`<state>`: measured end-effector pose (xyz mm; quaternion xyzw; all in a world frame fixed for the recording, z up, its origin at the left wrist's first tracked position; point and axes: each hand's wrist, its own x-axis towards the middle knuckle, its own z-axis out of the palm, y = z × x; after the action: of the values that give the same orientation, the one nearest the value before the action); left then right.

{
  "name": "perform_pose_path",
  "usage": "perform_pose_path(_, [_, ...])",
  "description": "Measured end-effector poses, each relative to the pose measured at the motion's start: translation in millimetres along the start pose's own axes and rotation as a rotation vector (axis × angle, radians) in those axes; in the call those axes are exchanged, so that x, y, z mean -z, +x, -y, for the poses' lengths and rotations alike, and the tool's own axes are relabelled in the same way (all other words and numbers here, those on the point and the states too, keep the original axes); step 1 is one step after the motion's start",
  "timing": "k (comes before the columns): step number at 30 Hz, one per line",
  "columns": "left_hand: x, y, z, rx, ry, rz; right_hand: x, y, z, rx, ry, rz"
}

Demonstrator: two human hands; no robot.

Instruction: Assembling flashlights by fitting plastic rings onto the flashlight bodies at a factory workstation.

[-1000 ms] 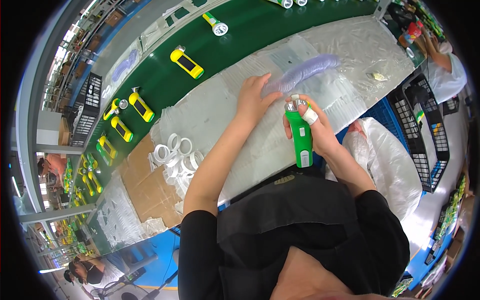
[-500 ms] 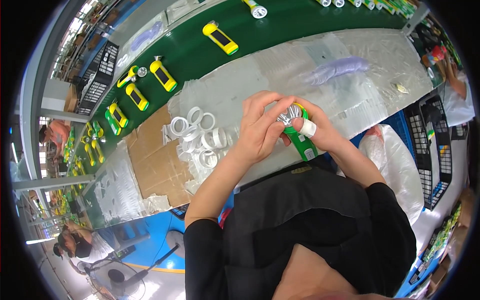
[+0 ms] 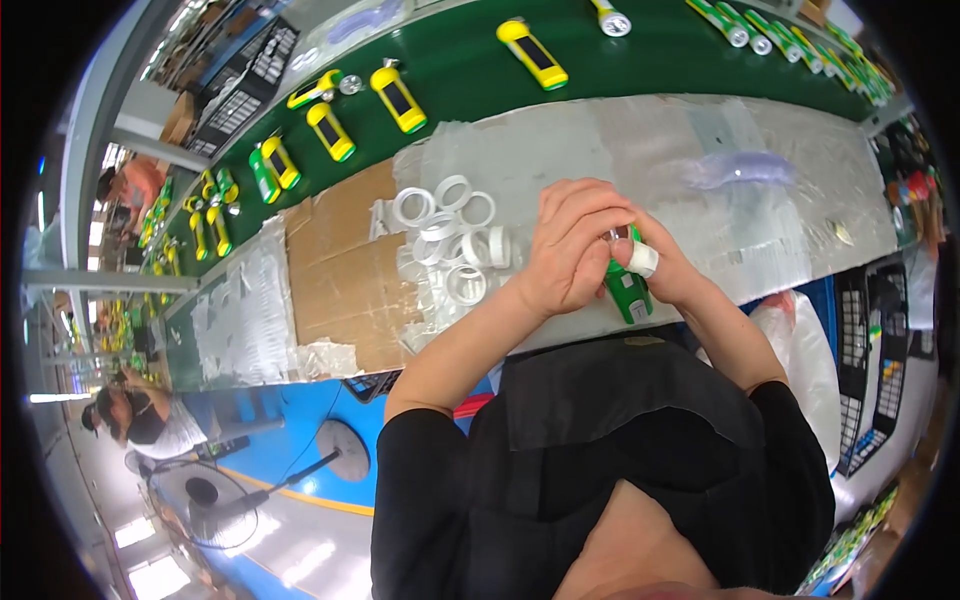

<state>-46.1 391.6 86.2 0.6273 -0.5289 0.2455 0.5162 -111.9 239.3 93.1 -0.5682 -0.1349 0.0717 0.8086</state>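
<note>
Between my two hands, close to my chest, is a green flashlight [image 3: 630, 297], its handle pointing down toward my apron. My right hand [image 3: 665, 262] is wrapped round it from the right, with white tape on the thumb. Over its head end curl the fingers of my left hand [image 3: 578, 245], so most of the clear lamp face is hidden. Whether the left hand also holds a small part cannot be seen. To the left of my hands lies a loose pile of white plastic rings [image 3: 440, 226] on the plastic-covered bench.
Beyond the bench [image 3: 560, 140] runs a green belt [image 3: 455, 70] with several yellow-and-green flashlights [image 3: 398, 98]. Brown cardboard [image 3: 345, 270] lies left of the rings; a purplish plastic bag [image 3: 745, 170] lies right. Black crates [image 3: 852, 370] and a white sack [image 3: 808, 350] stand at right.
My left fingers have closed further over the flashlight's head and now cover the reflector that showed before. The whole view has shifted, so bench and belt appear farther right.
</note>
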Motion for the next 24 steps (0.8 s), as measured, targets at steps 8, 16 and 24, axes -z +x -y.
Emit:
perform_pose_path(8, [95,8,47,0.33,0.588,0.245,28,54,1,0.33,-0.233,-0.188])
perform_pose_path(16, [132,21,76,0.644,0.457,0.715,32,52,-5,0.337,-0.221,-0.174])
perform_pose_path(24, [37,65,12,0.202,-0.05,0.13,28,51,-3,0.337,-0.193,-0.138])
